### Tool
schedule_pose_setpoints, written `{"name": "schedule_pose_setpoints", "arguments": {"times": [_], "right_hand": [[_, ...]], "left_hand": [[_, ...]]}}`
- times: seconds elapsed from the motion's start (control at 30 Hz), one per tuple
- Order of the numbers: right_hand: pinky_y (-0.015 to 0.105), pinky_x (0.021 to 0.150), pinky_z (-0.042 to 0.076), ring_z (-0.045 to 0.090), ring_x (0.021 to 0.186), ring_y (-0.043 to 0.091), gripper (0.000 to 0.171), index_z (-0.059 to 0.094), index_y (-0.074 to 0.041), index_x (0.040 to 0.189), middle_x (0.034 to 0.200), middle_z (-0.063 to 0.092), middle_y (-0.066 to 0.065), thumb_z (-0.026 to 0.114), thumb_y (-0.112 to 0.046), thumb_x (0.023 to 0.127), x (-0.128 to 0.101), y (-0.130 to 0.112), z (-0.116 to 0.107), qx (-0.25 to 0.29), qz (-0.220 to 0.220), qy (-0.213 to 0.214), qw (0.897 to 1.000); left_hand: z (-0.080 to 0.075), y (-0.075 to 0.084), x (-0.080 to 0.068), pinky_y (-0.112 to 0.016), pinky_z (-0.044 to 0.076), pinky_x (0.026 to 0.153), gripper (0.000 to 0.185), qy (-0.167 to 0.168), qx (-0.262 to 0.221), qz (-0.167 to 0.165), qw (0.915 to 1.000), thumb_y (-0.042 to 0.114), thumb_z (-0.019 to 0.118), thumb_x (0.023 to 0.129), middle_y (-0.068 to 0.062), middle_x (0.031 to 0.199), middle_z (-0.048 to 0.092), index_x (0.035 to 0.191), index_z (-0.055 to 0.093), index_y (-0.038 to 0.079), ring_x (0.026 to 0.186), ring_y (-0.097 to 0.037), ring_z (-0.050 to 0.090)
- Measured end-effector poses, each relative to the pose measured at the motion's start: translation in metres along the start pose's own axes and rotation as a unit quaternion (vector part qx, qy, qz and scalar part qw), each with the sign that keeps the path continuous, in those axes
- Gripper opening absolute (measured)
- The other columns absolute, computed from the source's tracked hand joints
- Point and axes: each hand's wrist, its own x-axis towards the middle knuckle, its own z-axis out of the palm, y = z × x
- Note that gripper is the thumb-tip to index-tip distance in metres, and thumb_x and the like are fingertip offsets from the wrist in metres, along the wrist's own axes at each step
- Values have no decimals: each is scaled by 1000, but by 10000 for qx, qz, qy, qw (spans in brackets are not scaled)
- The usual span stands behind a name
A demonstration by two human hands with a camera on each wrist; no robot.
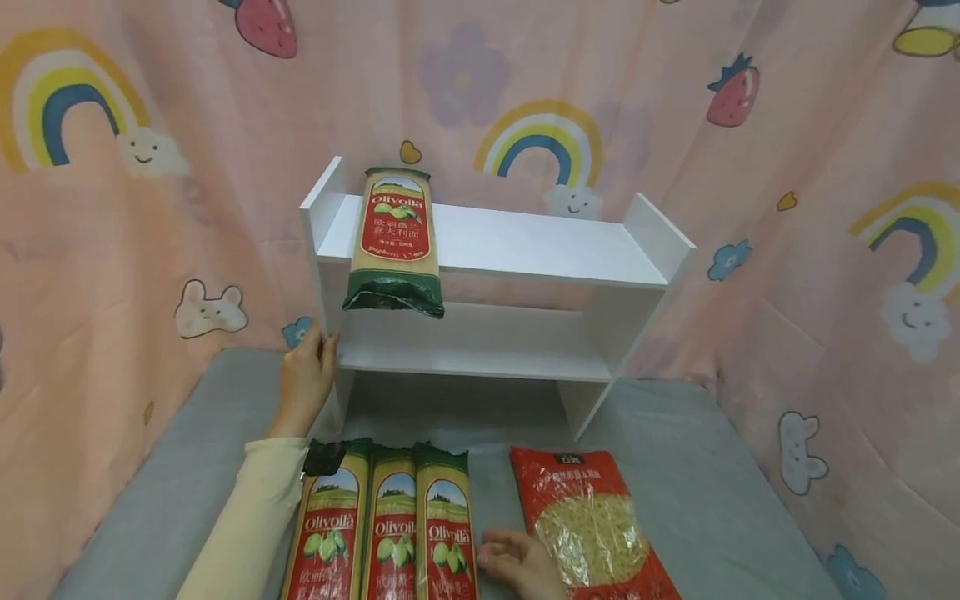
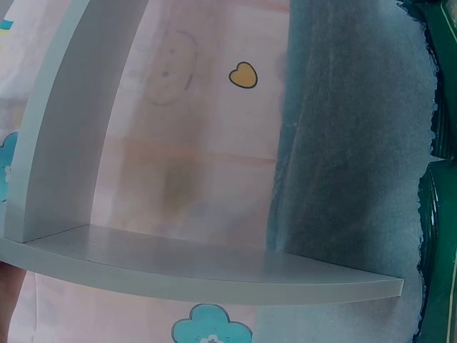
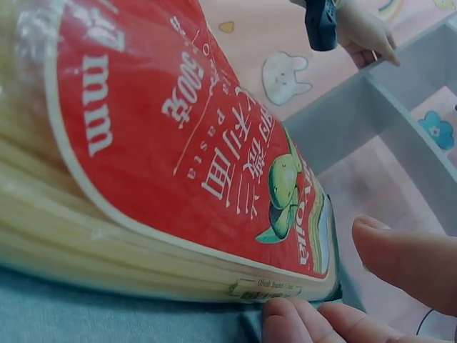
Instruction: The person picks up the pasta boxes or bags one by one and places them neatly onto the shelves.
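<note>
A white two-tier shelf stands on the grey cloth, and my left hand grips the edge of its left side panel. One pack of spaghetti lies on the top board at the left, its green lower end jutting past the front edge. In front of the shelf, three more spaghetti packs lie side by side. Beside the rightmost of these is my right hand, thumb apart from the fingers. The right wrist view has those fingertips right at the pack's lower edge, with nothing between thumb and fingers.
A red bag of pasta lies on the cloth just right of my right hand. A pink patterned curtain hangs behind and along both sides. The shelf's lower board sits above the cloth between the side panels.
</note>
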Motion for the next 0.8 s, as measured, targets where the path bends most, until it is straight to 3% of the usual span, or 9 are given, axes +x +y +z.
{"name": "schedule_pose_setpoints", "arguments": {"times": [0.47,0.67,0.8], "right_hand": [[39,80,51,64,87,22,56,50,19,120,91,64,6,71,-18,84,1,9,9,15,129,34,9999],[37,73,52,65,79,21,53,58,15,112,84,64,4,77,-22,79,8,9,10,-735,70,301,9968],[35,68,52,63,73,17,43,62,12,105,79,63,4,78,-16,77,8,7,11,-1045,-7,303,9941]], "left_hand": [[-2,-2,-6,-35,33,46,9,116,72,45,9999,-1,56,93,-14,59,48,86,49,-3,47,-22,43],[0,-2,-4,-36,33,47,10,120,78,18,9999,1,56,93,-14,59,47,86,49,-3,47,-23,42],[1,-1,-2,-37,33,47,10,157,74,40,9998,2,56,93,-15,60,48,87,50,-3,47,-25,43]]}}
